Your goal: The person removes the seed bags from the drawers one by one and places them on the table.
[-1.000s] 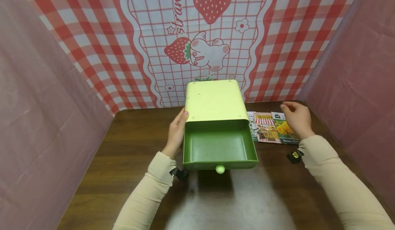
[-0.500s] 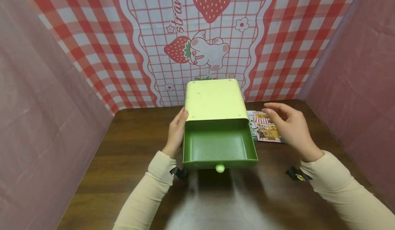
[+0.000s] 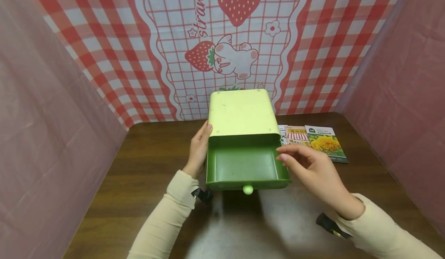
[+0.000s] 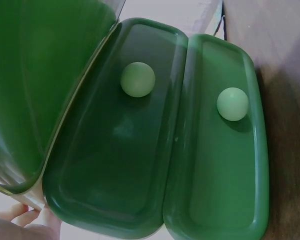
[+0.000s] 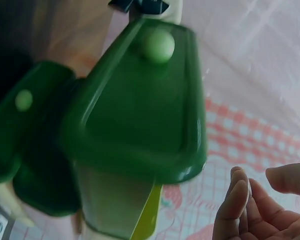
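Observation:
A pale yellow desktop drawer cabinet (image 3: 243, 112) stands on the table, its green top drawer (image 3: 247, 164) pulled out. The drawer's round light green knob (image 3: 248, 189) faces me. My left hand (image 3: 198, 151) rests against the cabinet's left side, thumb near the upper front corner. Two lower drawer fronts, the middle one (image 4: 110, 145) and the bottom one (image 4: 215, 160), appear pushed in from the left wrist view. Over the right wall of the pulled-out drawer hovers my right hand (image 3: 314, 174), holding nothing, with a gap between thumb and fingers in the right wrist view.
Right of the cabinet lie overlapping booklets: one with yellow flowers (image 3: 326, 145), one with a striped awning (image 3: 297, 135) and a black-and-white one (image 3: 282, 133). A strawberry-print cloth (image 3: 229, 31) hangs behind the wooden table (image 3: 146, 162); pink curtains flank it.
My right hand has come from above the booklets leftward and toward me to the drawer's right edge, uncovering the yellow-flower booklet. My left hand, the cabinet and the drawer stay put.

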The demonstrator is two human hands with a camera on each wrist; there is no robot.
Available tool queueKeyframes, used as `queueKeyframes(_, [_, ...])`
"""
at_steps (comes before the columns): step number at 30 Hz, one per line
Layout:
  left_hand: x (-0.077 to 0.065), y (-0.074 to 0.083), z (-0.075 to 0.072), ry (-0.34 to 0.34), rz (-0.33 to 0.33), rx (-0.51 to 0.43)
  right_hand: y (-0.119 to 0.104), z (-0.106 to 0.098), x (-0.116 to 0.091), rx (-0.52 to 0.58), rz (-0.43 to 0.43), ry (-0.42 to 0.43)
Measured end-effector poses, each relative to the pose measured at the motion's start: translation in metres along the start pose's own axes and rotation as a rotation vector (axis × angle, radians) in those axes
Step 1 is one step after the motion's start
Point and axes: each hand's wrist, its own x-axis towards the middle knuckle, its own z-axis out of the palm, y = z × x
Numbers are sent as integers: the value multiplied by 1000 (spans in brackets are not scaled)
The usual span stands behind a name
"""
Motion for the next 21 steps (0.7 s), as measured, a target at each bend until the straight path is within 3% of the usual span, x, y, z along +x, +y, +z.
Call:
queueKeyframes(5, [0, 0, 0, 4, 7, -5, -9, 9, -12, 23, -33, -51])
queueKeyframes(9, [0, -1, 1, 6, 6, -12, -11, 16, -20, 101, -33, -131])
queueKeyframes(12, [0, -1, 1, 7, 6, -13, -12, 21, -25, 158, -3, -194])
queueKeyframes(21, [0, 0, 2, 0, 16, -41, -3, 35, -32, 191, 132, -338])
